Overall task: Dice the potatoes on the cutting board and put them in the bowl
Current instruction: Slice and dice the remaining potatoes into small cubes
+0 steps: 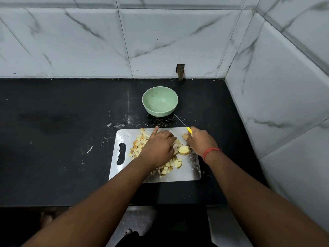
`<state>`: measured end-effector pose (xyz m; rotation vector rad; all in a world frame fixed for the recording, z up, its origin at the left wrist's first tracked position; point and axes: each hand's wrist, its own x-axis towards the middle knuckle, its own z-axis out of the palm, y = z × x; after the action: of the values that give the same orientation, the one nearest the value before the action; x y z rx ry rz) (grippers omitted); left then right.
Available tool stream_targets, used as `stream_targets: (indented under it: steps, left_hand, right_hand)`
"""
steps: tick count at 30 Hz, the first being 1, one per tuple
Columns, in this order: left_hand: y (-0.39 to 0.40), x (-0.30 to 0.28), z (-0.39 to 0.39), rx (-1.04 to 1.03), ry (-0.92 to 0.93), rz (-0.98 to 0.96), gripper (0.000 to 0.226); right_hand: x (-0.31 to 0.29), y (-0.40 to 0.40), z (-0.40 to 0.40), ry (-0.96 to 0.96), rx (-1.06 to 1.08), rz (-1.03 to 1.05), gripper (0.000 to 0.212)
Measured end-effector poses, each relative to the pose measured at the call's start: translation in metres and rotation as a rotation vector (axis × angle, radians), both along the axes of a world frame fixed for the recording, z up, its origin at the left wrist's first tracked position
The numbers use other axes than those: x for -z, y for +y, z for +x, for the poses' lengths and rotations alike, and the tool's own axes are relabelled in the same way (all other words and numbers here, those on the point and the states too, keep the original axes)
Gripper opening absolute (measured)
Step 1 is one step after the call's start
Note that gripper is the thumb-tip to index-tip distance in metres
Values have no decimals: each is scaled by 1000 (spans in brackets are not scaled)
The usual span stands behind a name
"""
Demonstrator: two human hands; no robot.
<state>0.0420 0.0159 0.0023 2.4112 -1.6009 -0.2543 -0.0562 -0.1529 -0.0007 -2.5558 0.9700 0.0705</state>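
A steel cutting board (188,172) lies on the black counter. Diced potato pieces (138,145) are heaped at its left and more dice (170,165) lie near the front. A larger cut potato piece (184,150) sits mid-board, with a smaller chunk (185,136) behind it. My left hand (158,148) rests over potato pieces at the board's middle, index finger stretched toward the far edge. My right hand (201,141) grips a yellow-handled knife (189,130), its thin blade pointing toward the bowl. The pale green bowl (160,101) stands behind the board and holds nothing.
The black counter (62,131) stretches wide to the left. Marbled tile walls close in at the back and at the right (276,104). A small wall notch (180,71) sits behind the bowl. Pale scraps dot the counter near the board.
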Motion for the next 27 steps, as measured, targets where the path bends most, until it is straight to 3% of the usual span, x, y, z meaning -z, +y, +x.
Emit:
stream_targets:
  steps: [12,17,22,25,27]
  left_hand:
    - [-26,9,-20,98,-70,221,61]
    - [-31,11,-23,91,-57,236,62]
    - [-33,10,-21,81,-92,247,61]
    - [-35,10,-25,81,-111,221,61]
    - [-36,11,-26,95,-113,191,64]
  right_hand:
    - [6,-5,-4,-36,-51,64,21]
    - [11,-4,-7,-69,-35,66,31]
    - [13,-2,-7,-75,-28,47,23]
    - [10,0,-9,-102,15,135,22]
    - [1,5,-14,-223,148,252,21]
